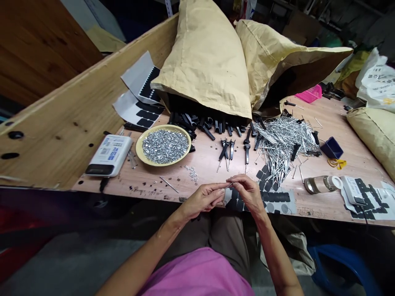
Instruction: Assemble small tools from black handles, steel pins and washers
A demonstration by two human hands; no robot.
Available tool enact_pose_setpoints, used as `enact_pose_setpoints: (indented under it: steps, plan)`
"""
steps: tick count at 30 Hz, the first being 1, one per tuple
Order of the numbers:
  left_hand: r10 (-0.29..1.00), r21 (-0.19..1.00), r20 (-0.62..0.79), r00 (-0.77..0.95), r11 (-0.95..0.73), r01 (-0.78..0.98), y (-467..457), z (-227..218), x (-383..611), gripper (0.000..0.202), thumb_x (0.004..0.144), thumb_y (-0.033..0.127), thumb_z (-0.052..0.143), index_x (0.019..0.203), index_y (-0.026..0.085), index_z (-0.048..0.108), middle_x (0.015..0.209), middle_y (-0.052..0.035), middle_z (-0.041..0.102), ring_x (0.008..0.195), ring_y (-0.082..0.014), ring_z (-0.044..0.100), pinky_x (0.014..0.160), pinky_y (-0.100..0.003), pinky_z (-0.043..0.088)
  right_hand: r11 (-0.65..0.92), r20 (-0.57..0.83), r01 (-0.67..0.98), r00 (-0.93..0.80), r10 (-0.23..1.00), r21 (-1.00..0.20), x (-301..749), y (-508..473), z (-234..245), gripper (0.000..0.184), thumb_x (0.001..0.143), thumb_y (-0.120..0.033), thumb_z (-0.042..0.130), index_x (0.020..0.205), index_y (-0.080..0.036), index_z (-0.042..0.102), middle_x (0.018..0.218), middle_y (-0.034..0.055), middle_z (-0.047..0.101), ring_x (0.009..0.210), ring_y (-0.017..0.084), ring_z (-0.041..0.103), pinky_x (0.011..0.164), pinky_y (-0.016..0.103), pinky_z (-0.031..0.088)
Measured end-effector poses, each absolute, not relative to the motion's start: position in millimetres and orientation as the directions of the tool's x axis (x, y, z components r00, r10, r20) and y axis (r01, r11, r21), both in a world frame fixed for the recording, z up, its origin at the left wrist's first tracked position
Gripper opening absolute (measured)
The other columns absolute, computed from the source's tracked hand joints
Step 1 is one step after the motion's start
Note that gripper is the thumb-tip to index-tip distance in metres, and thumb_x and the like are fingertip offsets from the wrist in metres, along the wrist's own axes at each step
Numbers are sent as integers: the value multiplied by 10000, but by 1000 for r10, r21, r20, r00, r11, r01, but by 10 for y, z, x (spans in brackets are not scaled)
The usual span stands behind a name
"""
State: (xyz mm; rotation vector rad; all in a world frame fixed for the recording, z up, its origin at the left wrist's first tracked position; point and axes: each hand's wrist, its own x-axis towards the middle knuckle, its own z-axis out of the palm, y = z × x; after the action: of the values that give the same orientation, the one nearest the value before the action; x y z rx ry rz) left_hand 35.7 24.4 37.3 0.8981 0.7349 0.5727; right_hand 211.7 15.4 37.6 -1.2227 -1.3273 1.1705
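My left hand (202,200) and my right hand (247,193) meet above the table's front edge, their fingertips pinching a small thin part (230,183) that is too small to identify. Just below them lies a sheet of black rubber pads (274,197). Ahead of my hands are small black-and-steel pieces (226,150) and a heap of steel pins (282,142). A yellow plate (163,144) of steel hex nuts sits to the left, with a few loose nuts (191,173) near my left hand.
Tan paper sacks (203,57) spill black plastic parts (197,125) onto the table (148,185). A white battery unit (108,155) lies left. On the right are a blue box (331,148), a glass jar (321,184) and more pad sheets (367,201). A wooden board (61,111) rises behind.
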Motion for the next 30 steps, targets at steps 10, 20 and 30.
enact_pose_setpoints:
  steps: [10,20,30]
  plan:
    - [851,987,-158,501,128,94,293,386,353,375,801,388,567,1050,156,724,1070,-104,718,1024,-235,618,892,-336,480,71,65,73,-84,994,-995,2195,203,394,196,758,-443,702,811,-255,722,827,25,686,782,164,665,771,313,544]
    - [856,982,-190,481,156,111,258,400,408,440,837,391,479,1094,99,687,596,0,591,556,-121,513,551,-227,438,-16,-7,-100,-85,996,-995,2129,202,347,339,700,-515,731,893,-244,664,876,22,677,797,162,664,790,326,542]
    - [883,978,-199,425,209,24,267,402,442,394,791,402,544,1013,126,716,503,52,430,475,-89,360,474,-204,346,-20,-18,-41,-30,999,-999,2068,237,308,337,691,-528,727,833,-236,638,928,21,596,872,168,627,791,314,531]
